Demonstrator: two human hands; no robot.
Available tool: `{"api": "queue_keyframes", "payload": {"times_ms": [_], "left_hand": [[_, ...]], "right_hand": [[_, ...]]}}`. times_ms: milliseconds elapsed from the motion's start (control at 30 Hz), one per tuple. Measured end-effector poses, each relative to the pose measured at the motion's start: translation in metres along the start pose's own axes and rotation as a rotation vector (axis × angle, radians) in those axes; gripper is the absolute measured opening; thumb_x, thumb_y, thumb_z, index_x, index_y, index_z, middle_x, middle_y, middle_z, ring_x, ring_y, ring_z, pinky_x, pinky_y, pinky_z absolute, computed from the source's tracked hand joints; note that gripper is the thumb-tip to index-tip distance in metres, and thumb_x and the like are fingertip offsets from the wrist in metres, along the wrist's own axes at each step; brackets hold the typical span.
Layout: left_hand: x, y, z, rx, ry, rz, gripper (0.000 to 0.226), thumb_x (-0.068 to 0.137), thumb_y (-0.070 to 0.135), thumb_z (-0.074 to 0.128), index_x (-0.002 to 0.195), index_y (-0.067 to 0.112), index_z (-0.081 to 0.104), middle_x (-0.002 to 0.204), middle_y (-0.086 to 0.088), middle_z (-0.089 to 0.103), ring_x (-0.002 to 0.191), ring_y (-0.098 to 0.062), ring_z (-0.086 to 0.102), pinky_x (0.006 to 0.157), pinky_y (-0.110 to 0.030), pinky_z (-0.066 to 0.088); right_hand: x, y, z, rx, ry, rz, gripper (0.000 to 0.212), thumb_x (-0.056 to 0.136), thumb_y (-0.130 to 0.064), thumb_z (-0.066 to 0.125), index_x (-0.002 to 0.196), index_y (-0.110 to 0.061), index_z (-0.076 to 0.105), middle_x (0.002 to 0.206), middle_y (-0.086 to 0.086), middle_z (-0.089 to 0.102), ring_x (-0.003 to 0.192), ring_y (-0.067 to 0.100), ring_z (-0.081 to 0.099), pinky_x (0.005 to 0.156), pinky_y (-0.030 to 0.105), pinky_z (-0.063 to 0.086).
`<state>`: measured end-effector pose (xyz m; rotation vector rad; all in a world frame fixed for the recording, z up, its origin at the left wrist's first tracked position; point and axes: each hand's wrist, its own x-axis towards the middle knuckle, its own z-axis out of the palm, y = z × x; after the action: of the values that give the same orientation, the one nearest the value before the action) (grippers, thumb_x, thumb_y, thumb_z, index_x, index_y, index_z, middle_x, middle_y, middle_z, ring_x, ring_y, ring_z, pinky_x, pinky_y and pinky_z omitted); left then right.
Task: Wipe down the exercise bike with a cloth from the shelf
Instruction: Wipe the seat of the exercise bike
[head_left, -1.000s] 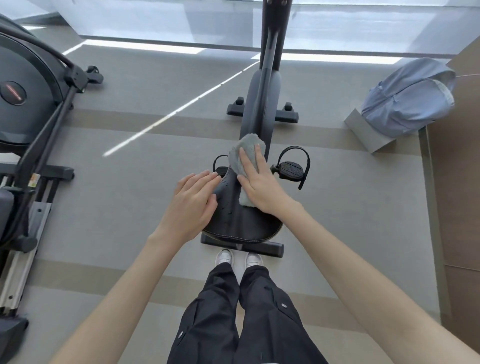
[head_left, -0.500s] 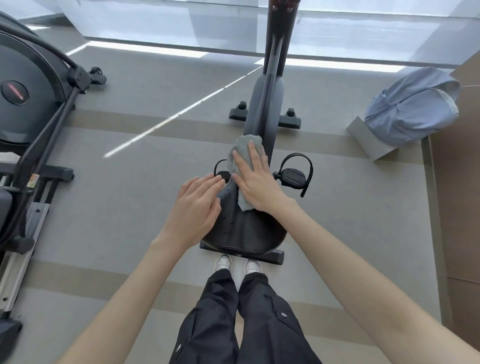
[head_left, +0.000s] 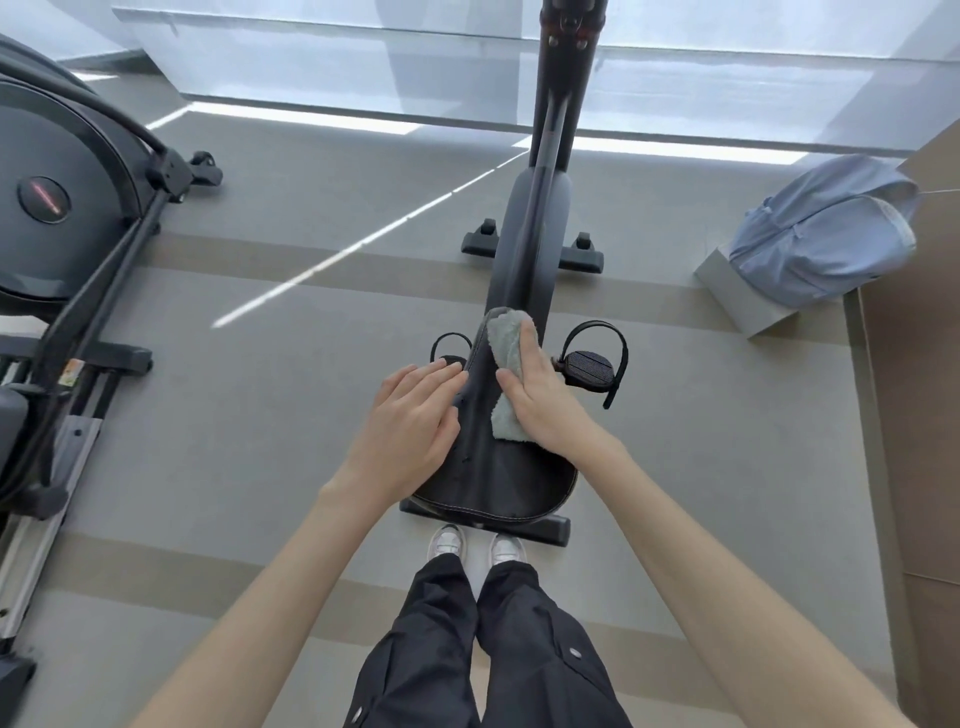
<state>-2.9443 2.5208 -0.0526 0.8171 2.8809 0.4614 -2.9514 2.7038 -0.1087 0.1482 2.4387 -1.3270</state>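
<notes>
Looking down, what do we have under our right hand (head_left: 545, 400)?

The grey cloth (head_left: 506, 338). We press it onto the narrow nose of the black saddle (head_left: 498, 478) on the exercise bike (head_left: 530, 249). Our fingers lie fairly straight over it and our thumb sits on the cloth's left edge.

And our left hand (head_left: 410, 421)?

It holds nothing. It lies flat on the saddle's left side with the fingers straight and together. Their tips are just beside the cloth but apart from it.

Where do we stand?

We stand behind the saddle, with our white shoes (head_left: 449, 543) close to the bike's rear floor bar (head_left: 545, 527) and our dark trousers (head_left: 467, 649) below them. A strapped pedal (head_left: 589, 369) sticks out to the right of the nose. The left one is partly hidden behind our left fingers.

What else is around us?

We have an elliptical trainer (head_left: 62, 208) off to our left. To our right, a pale blue backpack (head_left: 826, 239) rests on a low grey box (head_left: 743, 301).
</notes>
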Motion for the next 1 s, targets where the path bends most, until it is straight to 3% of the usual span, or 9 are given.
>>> {"api": "queue_keyframes", "payload": {"times_ms": [67,133,300,433,567,700,767,867,1000], "left_hand": [[0.003,0.001,0.002,0.002,-0.006,0.014,0.047,0.090,0.022,0.032,0.122,0.003,0.061,0.127,-0.009,0.061,0.123,-0.025,0.053,0.106,-0.038,0.029],[0.008,0.004,0.005,0.004,-0.021,0.033,0.047,0.091,0.022,0.032,0.122,0.004,0.061,0.128,-0.009,0.060,0.123,-0.024,0.053,0.106,-0.039,0.029],[0.016,0.005,0.012,0.039,-0.085,0.100,0.047,0.092,0.025,0.032,0.125,0.007,0.060,0.132,-0.006,0.058,0.126,-0.023,0.050,0.109,-0.036,0.025],[0.021,-0.003,0.013,0.047,-0.131,0.148,0.048,0.093,0.027,0.030,0.126,0.009,0.060,0.133,-0.004,0.057,0.128,-0.021,0.048,0.110,-0.036,0.023],[0.030,-0.020,0.008,-0.025,-0.084,0.178,0.047,0.093,0.023,0.031,0.132,0.008,0.052,0.134,-0.004,0.055,0.129,-0.018,0.044,0.110,-0.030,0.021],[0.042,-0.043,-0.004,-0.076,-0.036,0.212,0.046,0.093,0.021,0.033,0.133,0.006,0.050,0.134,-0.005,0.054,0.130,-0.019,0.041,0.109,-0.028,0.022],[0.047,-0.053,-0.009,-0.074,-0.051,0.256,0.046,0.092,0.021,0.034,0.133,0.005,0.050,0.134,-0.007,0.055,0.129,-0.022,0.043,0.109,-0.028,0.021],[0.052,-0.070,-0.014,-0.079,-0.094,0.329,0.046,0.093,0.022,0.034,0.131,0.003,0.051,0.133,-0.008,0.056,0.128,-0.025,0.046,0.109,-0.030,0.022],[0.062,-0.089,-0.022,-0.065,-0.148,0.463,0.046,0.094,0.023,0.033,0.133,0.005,0.050,0.134,-0.008,0.055,0.129,-0.024,0.045,0.109,-0.030,0.023]], "right_hand": [[-0.028,0.012,-0.001,-0.071,-0.045,0.021,0.062,0.100,-0.036,0.033,0.149,-0.027,-0.004,0.157,-0.001,0.015,0.140,0.020,0.024,0.109,0.031,0.021],[-0.052,0.022,-0.004,-0.115,-0.065,-0.025,0.058,0.101,-0.034,0.034,0.150,-0.026,0.004,0.155,-0.003,0.020,0.140,0.016,0.023,0.111,0.029,0.021],[-0.089,0.040,-0.004,-0.126,-0.108,-0.030,0.055,0.101,-0.034,0.032,0.148,-0.035,0.005,0.157,-0.005,0.006,0.143,0.006,-0.001,0.110,0.016,0.002],[-0.073,0.031,0.001,-0.145,-0.071,-0.022,0.055,0.101,-0.035,0.031,0.149,-0.031,0.005,0.158,-0.001,0.009,0.144,0.011,0.003,0.114,0.022,0.005],[-0.038,0.013,0.004,-0.195,-0.016,-0.012,0.057,0.100,-0.041,0.028,0.148,-0.035,-0.002,0.158,-0.005,0.003,0.144,0.015,0.011,0.113,0.038,0.023],[0.009,-0.013,0.010,-0.194,0.111,-0.015,0.057,0.100,-0.037,0.035,0.149,-0.031,0.007,0.157,0.007,-0.010,0.144,0.023,0.000,0.115,0.034,0.010],[0.037,-0.025,0.006,-0.213,0.160,-0.002,0.050,0.099,-0.034,0.039,0.147,-0.025,0.026,0.155,0.013,0.009,0.142,0.028,0.008,0.117,0.039,0.009],[0.072,-0.035,-0.004,-0.193,0.143,0.063,0.039,0.098,-0.036,0.043,0.131,-0.017,0.050,0.133,0.015,0.046,0.128,0.031,0.036,0.110,0.042,0.024],[0.073,-0.034,-0.005,-0.072,0.188,0.128,0.042,0.099,-0.037,0.040,0.140,-0.027,0.040,0.141,0.008,0.043,0.132,0.024,0.035,0.112,0.040,0.024]]}}
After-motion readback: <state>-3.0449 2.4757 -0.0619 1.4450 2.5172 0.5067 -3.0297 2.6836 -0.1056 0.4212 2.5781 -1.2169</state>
